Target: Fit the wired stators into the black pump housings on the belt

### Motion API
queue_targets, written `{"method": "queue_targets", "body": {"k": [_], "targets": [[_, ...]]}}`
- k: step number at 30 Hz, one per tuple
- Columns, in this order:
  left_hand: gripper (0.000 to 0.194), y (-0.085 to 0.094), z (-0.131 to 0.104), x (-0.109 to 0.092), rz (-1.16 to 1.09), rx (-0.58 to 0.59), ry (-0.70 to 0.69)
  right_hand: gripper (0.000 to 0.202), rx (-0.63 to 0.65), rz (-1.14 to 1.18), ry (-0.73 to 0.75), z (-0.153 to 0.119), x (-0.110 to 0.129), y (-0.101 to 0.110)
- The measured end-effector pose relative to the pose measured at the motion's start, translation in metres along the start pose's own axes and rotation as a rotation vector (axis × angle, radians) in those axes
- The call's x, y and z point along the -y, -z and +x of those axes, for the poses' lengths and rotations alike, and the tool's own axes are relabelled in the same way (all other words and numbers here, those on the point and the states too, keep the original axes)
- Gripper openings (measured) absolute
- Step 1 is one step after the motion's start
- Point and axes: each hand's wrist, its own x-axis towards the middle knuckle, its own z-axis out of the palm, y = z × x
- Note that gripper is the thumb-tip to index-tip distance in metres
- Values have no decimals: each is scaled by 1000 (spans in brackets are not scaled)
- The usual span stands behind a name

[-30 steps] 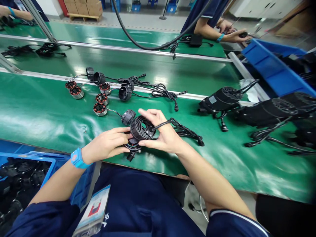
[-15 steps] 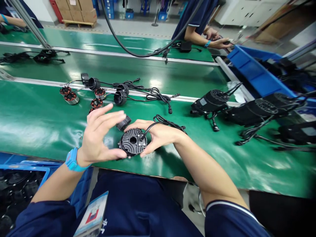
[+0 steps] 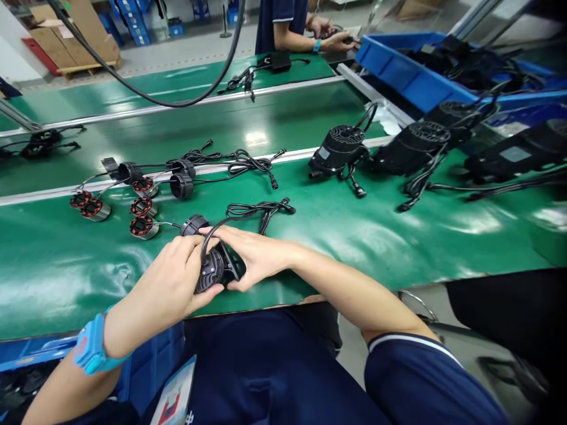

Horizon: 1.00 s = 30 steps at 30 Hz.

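A black pump motor [image 3: 211,273] with a ridged round end cap and a cable is tilted between my hands, low over the green bench. My left hand [image 3: 162,280] closes on the ridged end, thumb below and fingers over the top. On the opposite side, my right hand [image 3: 259,254] grips it with thumb and fingers curved around its edge. The motor's cable [image 3: 204,248] arches up past my left fingers. Just behind my hands lies a loose black ribbed cap [image 3: 194,225], wired to a copper-wound stator [image 3: 144,227].
More stators [image 3: 95,209] and black caps [image 3: 181,185] with coiled cables [image 3: 243,162] lie beyond, to the left. Several black motors [image 3: 339,147] stand at right beside a blue bin [image 3: 411,77]. A co-worker's hands [image 3: 336,41] are at the back. A hanging cable [image 3: 177,105] crosses overhead.
The motor has turned from face-up to tilted, its ridged end now toward my left hand. My left hand has closed from spread fingers onto it. The view has swung to the right.
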Motion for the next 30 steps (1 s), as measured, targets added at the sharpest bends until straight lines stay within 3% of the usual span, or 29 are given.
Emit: {"method": "queue_targets", "body": {"k": [5,9,14,17,19,21,23,25,28,30], "targets": [[58,5,9,-3,91,62,-14,97,-54,-9,-4,0,0,-5],[58,1,18,0,-18,56,-25,103,-128,3,-6,-3,-4,-13],[47,-8,19,3,-110,-3,7,112,-233,-5,-59,-5,-1,-29],[45,-16,13,1,-161,-72,74,115,-213,16,-58,-10,7,-19],[51,-24,8,-1,-226,-132,88,96,-168,61,-25,-18,9,1],[51,-33,4,-3,-339,-259,100,64,-260,55,-68,-28,1,25],[43,-45,-1,-7,-468,-432,139,55,-430,-106,-225,-37,-14,43],[39,-58,-7,-12,-598,-566,209,58,-492,-367,-418,-42,-32,50],[43,-83,-23,-16,-722,-565,318,24,-441,-576,-513,-44,-47,49],[68,-102,-38,-13,-621,-529,318,17,-516,-614,-487,-44,-42,48]]}}
